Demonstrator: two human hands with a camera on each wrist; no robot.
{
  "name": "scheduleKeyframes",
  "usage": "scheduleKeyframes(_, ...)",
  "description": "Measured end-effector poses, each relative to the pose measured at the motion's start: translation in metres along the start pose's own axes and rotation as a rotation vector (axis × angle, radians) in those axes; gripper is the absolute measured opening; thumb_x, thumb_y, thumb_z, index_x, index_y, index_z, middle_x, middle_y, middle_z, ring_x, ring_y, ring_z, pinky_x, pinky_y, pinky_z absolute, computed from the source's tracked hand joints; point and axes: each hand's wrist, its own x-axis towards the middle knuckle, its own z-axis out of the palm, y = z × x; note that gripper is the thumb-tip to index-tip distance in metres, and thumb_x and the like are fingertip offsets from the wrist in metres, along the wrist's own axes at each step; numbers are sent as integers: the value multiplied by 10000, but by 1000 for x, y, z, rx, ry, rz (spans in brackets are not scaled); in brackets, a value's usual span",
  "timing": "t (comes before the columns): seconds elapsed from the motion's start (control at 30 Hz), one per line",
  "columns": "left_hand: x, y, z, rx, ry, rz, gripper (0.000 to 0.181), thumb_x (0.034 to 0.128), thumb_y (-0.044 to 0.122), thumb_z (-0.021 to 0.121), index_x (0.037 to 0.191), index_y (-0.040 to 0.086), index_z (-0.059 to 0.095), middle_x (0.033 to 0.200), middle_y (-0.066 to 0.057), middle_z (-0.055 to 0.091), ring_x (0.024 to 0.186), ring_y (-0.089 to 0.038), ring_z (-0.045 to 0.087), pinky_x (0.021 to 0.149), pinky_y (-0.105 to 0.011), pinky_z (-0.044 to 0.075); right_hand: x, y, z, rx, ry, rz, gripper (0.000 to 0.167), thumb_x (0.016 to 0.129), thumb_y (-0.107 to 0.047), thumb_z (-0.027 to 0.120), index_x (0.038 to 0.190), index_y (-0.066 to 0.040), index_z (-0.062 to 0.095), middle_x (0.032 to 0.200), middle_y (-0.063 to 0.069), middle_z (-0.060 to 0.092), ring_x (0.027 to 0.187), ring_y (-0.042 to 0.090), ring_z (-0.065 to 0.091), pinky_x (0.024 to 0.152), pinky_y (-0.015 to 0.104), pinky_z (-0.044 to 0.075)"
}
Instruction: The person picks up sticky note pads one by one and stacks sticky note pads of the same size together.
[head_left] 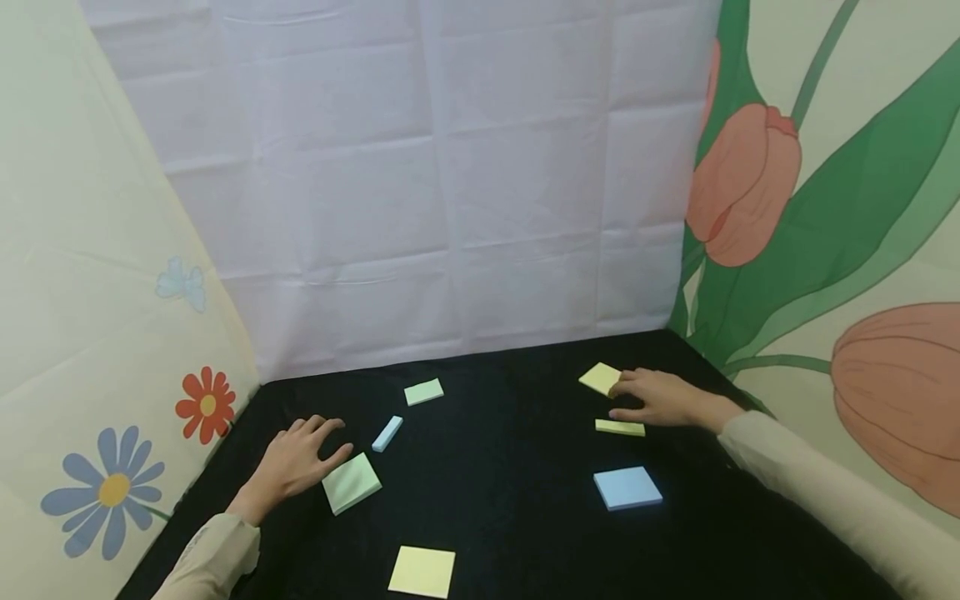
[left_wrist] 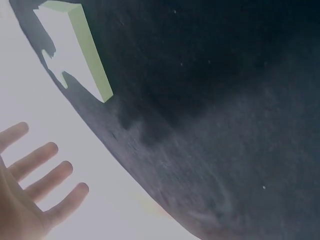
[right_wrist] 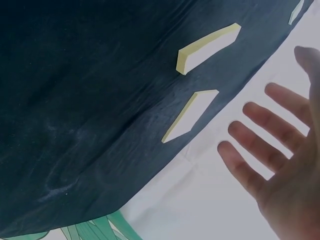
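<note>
Above the left side of the black table, my left hand (head_left: pixel 296 458) hovers with spread fingers, nearest to a square green sticky note pad (head_left: pixel 352 483). A narrow blue sticky note pad (head_left: pixel 387 434) lies just beyond its fingertips. My right hand (head_left: pixel 656 396) hangs over the far right with loosely extended fingers and nothing held. Near it are a square yellow sticky note pad (head_left: pixel 600 378) and a narrow yellow sticky note pad (head_left: pixel 620 427). In the right wrist view both yellow pads stand apart from the fingers (right_wrist: pixel 250 170). The left wrist view shows spread fingers (left_wrist: pixel 50 180) and the green pad (left_wrist: pixel 90 55).
A small green pad (head_left: pixel 424 392) lies toward the back. A blue pad (head_left: pixel 628 488) sits front right, and a yellow pad (head_left: pixel 422 572) near the front edge. The black table (head_left: pixel 495 467) meets a white cloth backdrop (head_left: pixel 450 183) behind, with printed flower panels at both sides.
</note>
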Motion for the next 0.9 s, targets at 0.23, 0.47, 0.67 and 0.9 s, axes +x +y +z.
scheduleKeyframes(0.23,-1,9,1,-2,17,35,512,917,529,615,1248,141,654,1167,-122,616,1029,-340,570,834,-560,476,-1,-6,1,43,-17,-31,377,899,-431,711,1067,-94,722,999,-4,623,902,214,613,733,440,519)
scheduleKeyframes(0.47,-1,18,0,-1,36,88,494,919,522,613,1240,150,662,1151,-96,624,1047,-331,578,845,-546,478,3,-14,-3,65,-88,2,435,898,-462,702,1142,-102,709,1046,10,631,958,227,632,791,464,517)
scheduleKeyframes(0.67,-2,25,0,-3,34,105,461,916,492,640,1234,158,665,1140,-77,622,1036,-309,577,842,-525,482,2,-17,1,93,-119,-48,445,903,-467,693,1165,-107,699,1052,-13,619,962,218,619,801,468,507)
scheduleKeyframes(0.9,-4,33,1,-9,58,153,452,912,492,650,1222,164,675,1096,-45,619,998,-260,577,815,-474,490,-2,-29,4,107,-159,-85,426,905,-449,693,1141,-95,704,1058,5,616,930,198,604,789,466,504)
